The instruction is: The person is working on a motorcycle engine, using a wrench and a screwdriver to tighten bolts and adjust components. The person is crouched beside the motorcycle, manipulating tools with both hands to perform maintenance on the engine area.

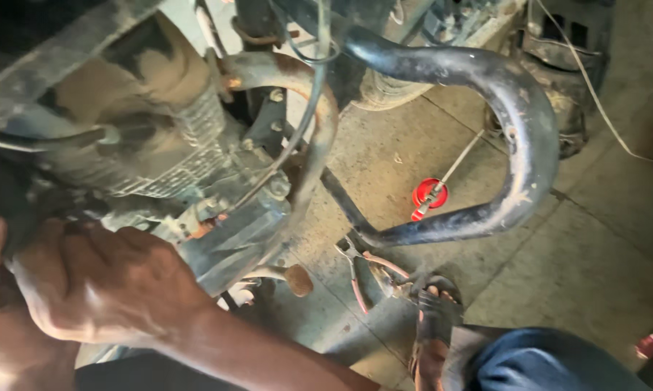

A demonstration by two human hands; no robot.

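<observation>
No packages, labels, signs or screens visible anywhere in the head view.

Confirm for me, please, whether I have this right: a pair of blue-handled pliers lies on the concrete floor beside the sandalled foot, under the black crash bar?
Not quite: in the head view the pliers have reddish handles, not blue. They do lie on the concrete floor beside the sandalled foot, under the black crash bar.
</observation>
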